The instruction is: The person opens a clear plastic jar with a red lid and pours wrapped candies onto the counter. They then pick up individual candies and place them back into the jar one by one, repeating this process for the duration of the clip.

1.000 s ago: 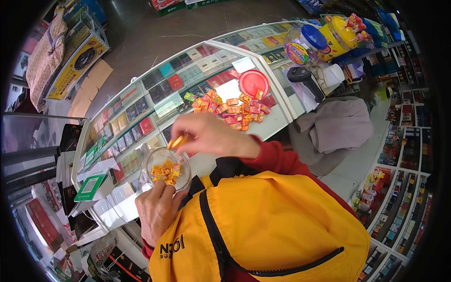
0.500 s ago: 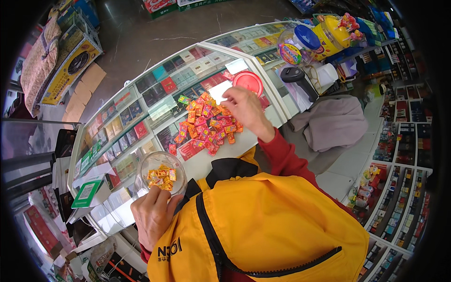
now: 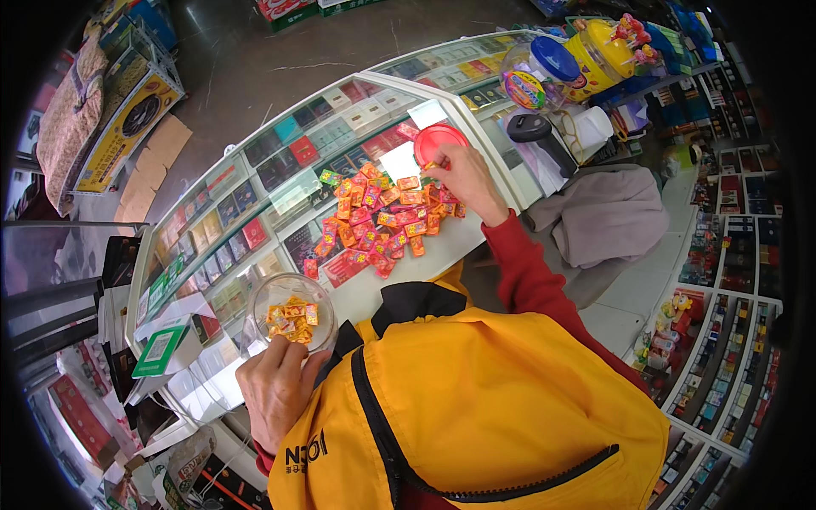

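Dozens of small wrapped candies point(image 3: 370, 223), pink and orange, are heaped on the counter point(image 3: 361, 297), just beside a red lid point(image 3: 435, 141). A small orange-yellow piece point(image 3: 427, 167) appears to be pinched between thumb and fingertips of the right hand point(image 3: 466, 178), at the lid's near edge; it is partly hidden. The near rim of a clear jar point(image 3: 279, 286) with yellow pieces point(image 3: 294, 320) inside is gripped by bent fingers of the left hand point(image 3: 279, 381). Candies judged light, fairly firm, slick-wrapped, hardly fragile; best taken by opposite edges. Jar likely light, smooth, best held at its rim. Wrapper print is too small to be read. Dark lettering is seen on the yellow vest point(image 3: 518, 382); a square code is carried by a green-and-white stand point(image 3: 158, 350).
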Demonstrator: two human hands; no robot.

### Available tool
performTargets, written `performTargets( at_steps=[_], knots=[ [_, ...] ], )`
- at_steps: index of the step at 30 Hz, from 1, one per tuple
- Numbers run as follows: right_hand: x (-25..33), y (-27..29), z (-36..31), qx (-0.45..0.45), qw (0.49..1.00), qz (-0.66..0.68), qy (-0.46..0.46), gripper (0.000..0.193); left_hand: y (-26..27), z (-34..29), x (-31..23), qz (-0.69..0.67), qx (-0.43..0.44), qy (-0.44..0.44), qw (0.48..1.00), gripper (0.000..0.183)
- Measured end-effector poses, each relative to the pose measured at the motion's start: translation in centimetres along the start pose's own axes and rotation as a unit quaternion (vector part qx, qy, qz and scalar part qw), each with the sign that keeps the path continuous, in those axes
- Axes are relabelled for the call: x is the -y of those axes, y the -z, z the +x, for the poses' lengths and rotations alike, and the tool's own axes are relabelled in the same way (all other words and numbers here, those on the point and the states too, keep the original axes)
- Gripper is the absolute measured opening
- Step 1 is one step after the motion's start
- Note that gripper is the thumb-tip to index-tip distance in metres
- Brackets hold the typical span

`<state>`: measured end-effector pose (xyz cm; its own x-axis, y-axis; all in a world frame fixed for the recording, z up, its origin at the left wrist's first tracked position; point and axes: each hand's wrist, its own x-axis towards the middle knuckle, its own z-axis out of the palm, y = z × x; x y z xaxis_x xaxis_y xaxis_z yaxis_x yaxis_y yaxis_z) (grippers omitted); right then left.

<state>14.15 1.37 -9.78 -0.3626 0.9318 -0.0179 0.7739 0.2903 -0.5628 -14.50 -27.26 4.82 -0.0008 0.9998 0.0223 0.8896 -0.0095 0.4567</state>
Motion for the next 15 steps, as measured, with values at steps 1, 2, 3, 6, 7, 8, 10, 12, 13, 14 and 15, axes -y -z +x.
performTargets(
  at_steps=[1,2,3,6,7,8,10,12,13,14,15],
  knots=[
    [-0.2,0.7,-0.3,-0.022,1.000,0.017,0.004,0.024,0.0,0.0,0.0,0.000,0.002,0.003,1.000,0.033],
    [-0.4,1.5,-0.7,-0.029,0.999,0.019,0.008,0.023,0.0,0.0,-0.1,0.004,0.002,0.001,1.000,0.033],
    [-0.8,2.3,-1.2,-0.037,0.999,0.023,0.014,0.023,0.0,0.0,-0.1,0.007,0.005,0.000,1.000,0.033],
    [-1.3,3.5,-3.0,-0.027,0.998,0.063,0.007,0.023,-0.1,0.1,-0.2,0.016,0.008,-0.004,1.000,0.033],
    [-1.3,3.7,-3.6,-0.007,0.997,0.072,0.000,0.023,-0.2,0.2,-0.2,0.019,0.008,-0.005,1.000,0.033],
    [-1.4,3.7,-4.3,0.014,0.997,0.082,-0.007,0.022,-0.2,0.2,-0.2,0.020,0.011,-0.005,1.000,0.032],
    [-1.1,3.0,-5.2,0.003,0.996,0.085,0.008,0.020,-0.2,0.2,-0.2,0.022,0.018,-0.002,1.000,0.032],
    [-1.0,2.8,-6.1,0.015,0.995,0.097,-0.002,0.020,-0.1,0.2,-0.2,0.018,0.017,-0.004,1.000,0.032],
    [-1.1,2.9,-6.3,0.035,0.994,0.100,-0.036,0.021,-0.1,0.2,-0.2,0.016,0.019,0.000,1.000,0.031],
    [-1.3,3.2,-6.7,0.062,0.994,0.079,-0.035,0.021,-0.1,0.2,-0.2,0.015,0.017,-0.002,1.000,0.031],
    [-1.5,3.6,-7.1,0.093,0.993,0.062,-0.033,0.022,-0.1,0.1,-0.3,0.013,0.018,0.000,1.000,0.031]
  ],
)
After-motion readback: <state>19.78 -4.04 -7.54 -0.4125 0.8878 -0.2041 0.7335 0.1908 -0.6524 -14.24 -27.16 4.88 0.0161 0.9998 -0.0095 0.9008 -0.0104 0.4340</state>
